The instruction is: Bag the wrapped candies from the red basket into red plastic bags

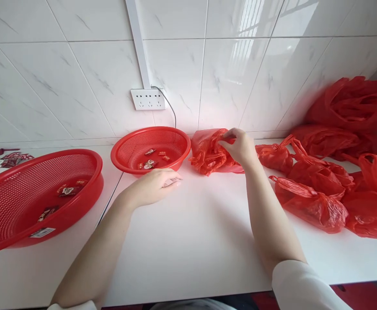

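My right hand point(241, 147) pinches the upper edge of a crumpled red plastic bag point(207, 148) near the wall, thumb and forefinger together. My left hand point(157, 186) is low over the white table in front of the smaller red plastic basket point(123, 161), fingers loosely stretched and nothing in them. Inside that basket are several small wrapped packets point(149, 164). A larger red basket point(96, 170) at the left also has several small dark and red packets point(69, 190) on its bottom.
Several knotted, filled red bags point(314, 209) sit on the white table point(188, 254) at the right. Behind them, stacks of red bags point(350, 103) rest in the corner. A power socket point(148, 99) with a cable is on the tiled wall.
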A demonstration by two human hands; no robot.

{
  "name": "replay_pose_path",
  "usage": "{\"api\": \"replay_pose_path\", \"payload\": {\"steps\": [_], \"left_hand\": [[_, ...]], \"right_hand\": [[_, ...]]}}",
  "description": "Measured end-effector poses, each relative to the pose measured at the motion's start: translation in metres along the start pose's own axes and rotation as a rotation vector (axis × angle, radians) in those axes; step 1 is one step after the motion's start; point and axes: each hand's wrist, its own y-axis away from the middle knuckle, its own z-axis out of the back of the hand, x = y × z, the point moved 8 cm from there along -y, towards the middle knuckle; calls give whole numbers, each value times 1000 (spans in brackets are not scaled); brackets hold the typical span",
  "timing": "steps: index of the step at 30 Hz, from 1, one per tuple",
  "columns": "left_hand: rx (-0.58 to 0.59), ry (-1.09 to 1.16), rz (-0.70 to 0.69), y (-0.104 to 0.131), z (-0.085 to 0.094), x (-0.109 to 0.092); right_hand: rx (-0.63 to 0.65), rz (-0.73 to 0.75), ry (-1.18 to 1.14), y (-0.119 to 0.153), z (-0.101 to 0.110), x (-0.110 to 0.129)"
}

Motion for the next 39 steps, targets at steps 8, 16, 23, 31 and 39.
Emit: {"api": "replay_pose_path", "payload": {"steps": [8,16,23,31,39], "left_hand": [[-102,59,13,-1,-2,-7],[-11,323,33,-4,-17,-9],[-280,705,-152,-1,8,-26],[-554,684,191,15,51,31],[-230,697,211,10,36,26]], "right_hand": [[-293,140,123,20,44,44],[-937,258,-175,48,72,56],[-209,483,-660,64,53,133],[895,195,-168,74,-43,88],[507,24,342,37,-59,32]]}}
